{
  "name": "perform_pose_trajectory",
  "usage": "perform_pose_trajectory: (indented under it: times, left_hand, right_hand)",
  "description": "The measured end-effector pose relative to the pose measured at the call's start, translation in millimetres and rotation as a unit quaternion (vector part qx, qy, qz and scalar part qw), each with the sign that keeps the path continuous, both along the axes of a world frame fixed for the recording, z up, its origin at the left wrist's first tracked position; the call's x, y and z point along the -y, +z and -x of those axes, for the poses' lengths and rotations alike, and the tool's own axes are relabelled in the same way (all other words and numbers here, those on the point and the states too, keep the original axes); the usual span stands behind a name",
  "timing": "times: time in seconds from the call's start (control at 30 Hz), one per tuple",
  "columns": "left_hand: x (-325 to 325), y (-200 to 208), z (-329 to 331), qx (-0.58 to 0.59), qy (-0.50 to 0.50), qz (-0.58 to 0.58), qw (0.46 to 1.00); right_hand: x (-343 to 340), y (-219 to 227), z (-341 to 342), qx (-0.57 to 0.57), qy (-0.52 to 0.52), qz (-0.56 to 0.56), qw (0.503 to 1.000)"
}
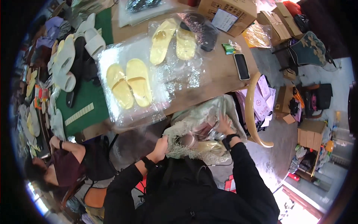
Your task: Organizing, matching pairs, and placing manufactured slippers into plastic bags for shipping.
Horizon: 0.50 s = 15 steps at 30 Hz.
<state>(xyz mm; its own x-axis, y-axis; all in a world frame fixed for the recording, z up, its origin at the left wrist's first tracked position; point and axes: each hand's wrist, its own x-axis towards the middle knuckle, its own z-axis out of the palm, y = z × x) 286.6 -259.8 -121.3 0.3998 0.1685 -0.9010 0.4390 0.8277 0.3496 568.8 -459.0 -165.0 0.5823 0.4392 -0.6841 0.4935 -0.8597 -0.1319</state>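
My left hand (161,148) is closed on the frayed rim of a pale woven sack (227,104) that stands against the near side of the table. Over the sack's mouth, on its right side, my right hand (225,126) reaches in with fingers stretched apart. Inside lie slippers (187,140) in pinkish and cream tones, some in clear plastic; their exact shapes are partly hidden. On the table beyond, a pair of yellow slippers (138,84) rests on a stack of clear bags. Another yellow pair (162,41) lies in clear plastic behind it.
A phone (241,66) and a cardboard box (227,15) sit on the table (220,76). White slippers (64,59) crowd the left, near a green mat (80,108). Purple printed bags (261,100) and a curved wooden armrest (250,108) stand right. A co-worker (67,164) sits at left.
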Motion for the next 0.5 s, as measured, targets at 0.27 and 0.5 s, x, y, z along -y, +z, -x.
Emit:
perform_pose_trajectory:
  times: [0.27,0.5]
  left_hand:
    - [75.4,34.8,10.7,0.081,-0.279,-0.279,0.915]
    - [96.3,84.6,45.9,0.031,-0.083,-0.259,0.962]
  right_hand:
    - [-22.3,-48.6,84.2,-0.028,-0.031,-0.152,0.987]
    - [-33.0,46.9,45.6,0.106,0.055,-0.290,0.950]
